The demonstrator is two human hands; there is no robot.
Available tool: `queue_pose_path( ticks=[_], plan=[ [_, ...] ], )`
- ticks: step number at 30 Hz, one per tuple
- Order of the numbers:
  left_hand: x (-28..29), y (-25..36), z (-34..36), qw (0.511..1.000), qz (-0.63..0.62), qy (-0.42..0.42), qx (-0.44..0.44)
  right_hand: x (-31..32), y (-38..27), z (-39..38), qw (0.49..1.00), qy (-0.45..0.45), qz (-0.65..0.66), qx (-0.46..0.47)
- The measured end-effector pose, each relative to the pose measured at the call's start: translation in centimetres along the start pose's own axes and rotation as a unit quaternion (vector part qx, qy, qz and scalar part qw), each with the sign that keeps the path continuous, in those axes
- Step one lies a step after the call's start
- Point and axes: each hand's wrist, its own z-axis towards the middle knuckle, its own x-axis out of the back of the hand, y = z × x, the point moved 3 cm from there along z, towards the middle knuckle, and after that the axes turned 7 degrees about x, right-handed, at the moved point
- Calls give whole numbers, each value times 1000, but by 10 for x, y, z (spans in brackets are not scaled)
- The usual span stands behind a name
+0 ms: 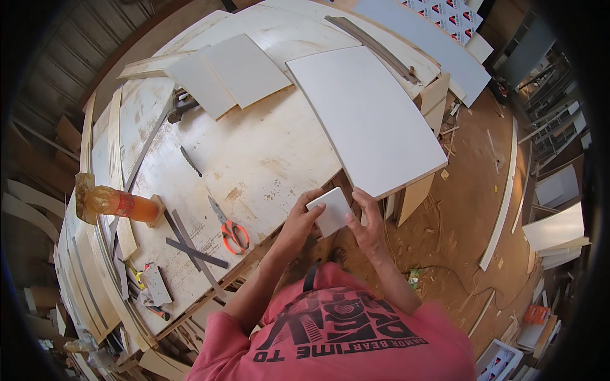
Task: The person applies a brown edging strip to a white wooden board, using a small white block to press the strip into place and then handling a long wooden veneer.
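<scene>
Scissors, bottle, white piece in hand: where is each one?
Scissors (223, 221), head view: where blades meet handles.
Bottle (125, 204), head view: on the red band.
White piece (333, 215), head view: on its flat face.

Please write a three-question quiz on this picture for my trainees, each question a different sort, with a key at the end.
1. Multiple choice: What is the person's left hand holding?
A) the bottle
B) the small white panel
C) the black blade
2. True or false: The scissors lie on the table.
3. Fill in the blank: The handles of the scissors are ____ in colour.

Key: 1. B; 2. True; 3. orange.
</scene>
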Motion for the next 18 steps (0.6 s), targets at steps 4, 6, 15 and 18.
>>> queue_pose_path(
  ticks=[4, 6, 15, 18],
  plan=[
    [94, -18, 11, 984, -128, 120, -31, 36, 108, -37, 919, 292, 34, -262],
    [135, -18, 22, 979, -83, 175, -56, 49, 143, -48, 863, 339, 138, -348],
    [204, -22, 69, 896, 307, 290, -134, 45, 189, -11, 731, 398, 408, -375],
    [186, -15, 54, 819, 438, 344, -141, 53, 164, 11, 746, 366, 442, -338]
  ],
)
